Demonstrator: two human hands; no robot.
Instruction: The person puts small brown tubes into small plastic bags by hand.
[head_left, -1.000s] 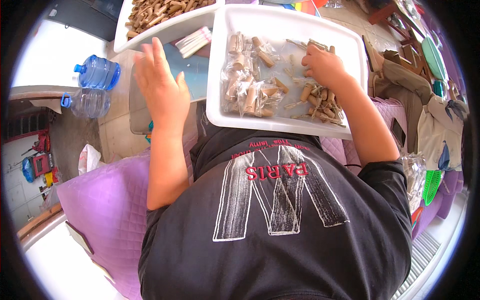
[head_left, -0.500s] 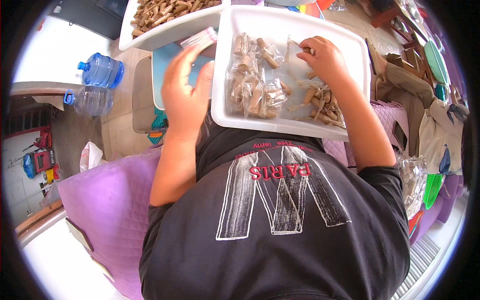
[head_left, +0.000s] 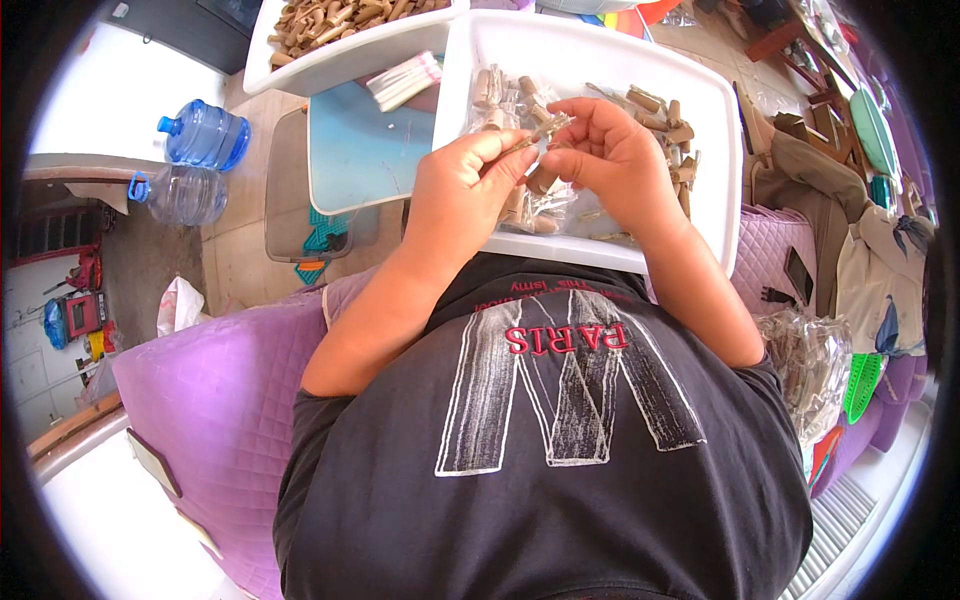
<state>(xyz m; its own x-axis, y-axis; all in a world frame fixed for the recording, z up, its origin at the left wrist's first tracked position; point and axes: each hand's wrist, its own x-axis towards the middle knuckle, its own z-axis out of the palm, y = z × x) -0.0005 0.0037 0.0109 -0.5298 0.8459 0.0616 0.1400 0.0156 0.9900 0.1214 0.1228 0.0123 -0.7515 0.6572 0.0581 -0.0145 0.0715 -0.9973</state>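
My left hand [head_left: 465, 185] and my right hand [head_left: 615, 165] meet over the white tub [head_left: 590, 42]. Fingers of both are closed on a small bunch of thin, straw-coloured strands [head_left: 549, 127], perhaps partly in clear plastic; its exact kind cannot be made out. A brown cork-like cylinder [head_left: 541, 181] shows just below the right fingers. Clear bags of brown cylinders [head_left: 488, 88] lie at the tub's left, partly hidden behind my hands. More brown cylinders, with strands among them, lie loose at its right [head_left: 680, 132].
Another white tub [head_left: 350, 62], full of brown pieces, stands at the far left. A bundle of white sticks [head_left: 405, 82] rests on a blue board [head_left: 365, 150]. Two large water bottles [head_left: 205, 135] lie on the floor. A phone [head_left: 798, 275] is on the purple quilted cover at right.
My left hand has come right from beside the white stick bundle to meet my right hand. My right hand has moved down and left. Both now hold the strands between them.
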